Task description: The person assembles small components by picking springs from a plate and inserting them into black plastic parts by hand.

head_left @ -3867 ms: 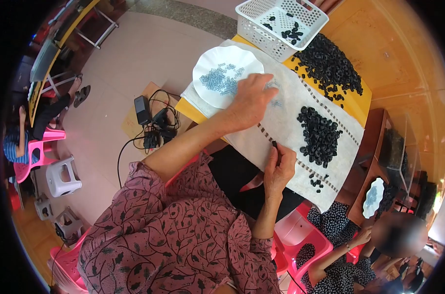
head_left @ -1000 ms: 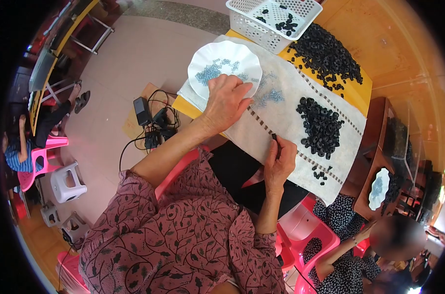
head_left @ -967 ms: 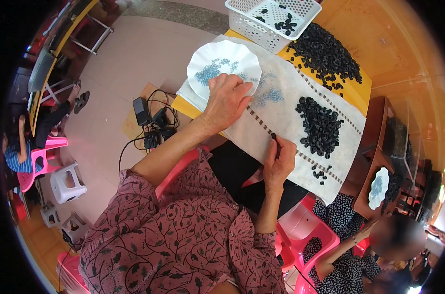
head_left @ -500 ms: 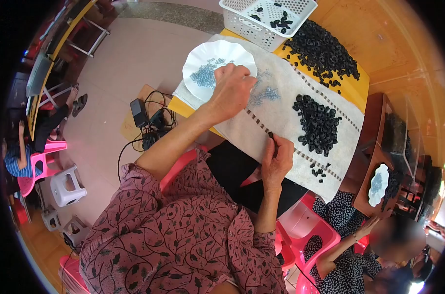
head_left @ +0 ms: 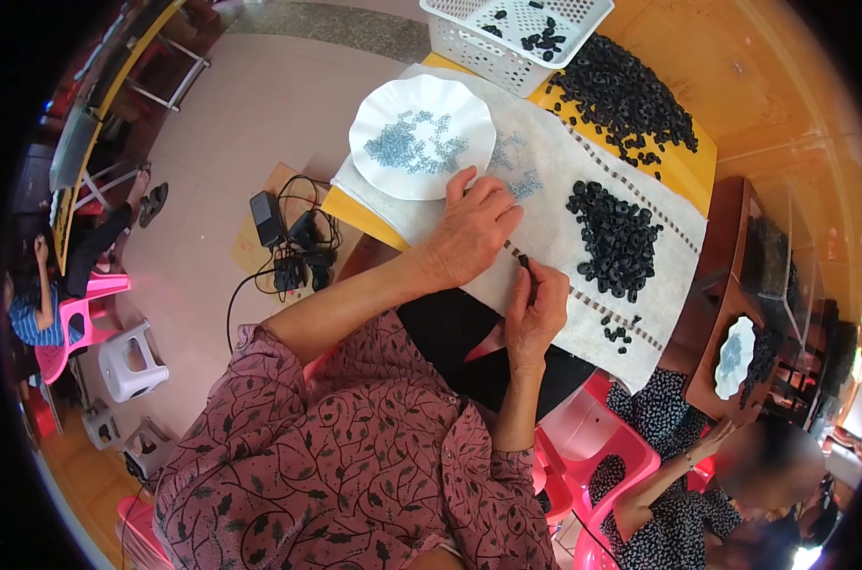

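Note:
My right hand (head_left: 535, 309) pinches a small black ring-like piece (head_left: 524, 261) between thumb and fingertips, above a white cloth (head_left: 545, 223) with dashed brown stripes. My left hand (head_left: 471, 230) is just left of it, below the rim of a white scalloped plate (head_left: 369, 166). Its fingers are curled, and what the tips hold, if anything, is hidden. Small clear bluish pieces (head_left: 397, 147) lie on the plate, and more bluish pieces (head_left: 521, 183) are scattered on the cloth. A pile of black ring-like pieces (head_left: 616, 237) lies right of my hands.
A larger black heap (head_left: 630, 100) and a perforated white basket (head_left: 478, 57) are at the table's far side. Adapters and cables (head_left: 293, 237) lie at left. Another person (head_left: 678, 475) sits at lower right by a second plate (head_left: 733, 356). Stools (head_left: 130, 361) stand at left.
My left hand has drawn back from over the plate, down and to the right toward my right hand, uncovering the plate's bluish pieces. My right hand stays in place with its black piece.

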The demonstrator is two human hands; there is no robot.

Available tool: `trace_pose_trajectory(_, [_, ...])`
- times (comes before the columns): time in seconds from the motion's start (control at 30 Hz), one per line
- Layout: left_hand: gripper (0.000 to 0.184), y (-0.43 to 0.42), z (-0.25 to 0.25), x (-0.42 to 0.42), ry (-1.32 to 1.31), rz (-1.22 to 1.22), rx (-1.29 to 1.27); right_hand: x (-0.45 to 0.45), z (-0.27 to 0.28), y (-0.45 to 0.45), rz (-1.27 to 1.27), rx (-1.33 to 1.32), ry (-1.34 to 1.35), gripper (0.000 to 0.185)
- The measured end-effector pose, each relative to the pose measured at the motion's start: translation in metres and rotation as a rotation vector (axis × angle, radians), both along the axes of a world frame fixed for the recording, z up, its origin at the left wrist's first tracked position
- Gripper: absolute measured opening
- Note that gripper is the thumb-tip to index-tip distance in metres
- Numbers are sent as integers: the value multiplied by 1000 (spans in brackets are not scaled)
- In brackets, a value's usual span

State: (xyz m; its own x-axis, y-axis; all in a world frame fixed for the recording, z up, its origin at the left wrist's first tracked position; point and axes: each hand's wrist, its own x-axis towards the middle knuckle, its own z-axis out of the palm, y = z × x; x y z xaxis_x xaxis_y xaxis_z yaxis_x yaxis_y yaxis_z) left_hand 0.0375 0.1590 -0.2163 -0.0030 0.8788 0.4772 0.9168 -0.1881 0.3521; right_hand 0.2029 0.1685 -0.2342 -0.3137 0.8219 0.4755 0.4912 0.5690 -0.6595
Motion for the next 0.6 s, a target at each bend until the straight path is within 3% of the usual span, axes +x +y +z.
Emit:
trace_pose_trajectory(0.4, [29, 24, -4, 7, 141, 56, 49, 1, 0, 1, 6, 7, -4, 17])
trace_pose_trajectory(0.47, [29, 17, 1, 5, 163, 148, -10, 1, 0, 0, 9, 11, -5, 18])
trace_pose_trajectory(0.6, [28, -1, 4, 0, 116, 98, -131, 0, 1, 1, 5, 15, -1, 18])
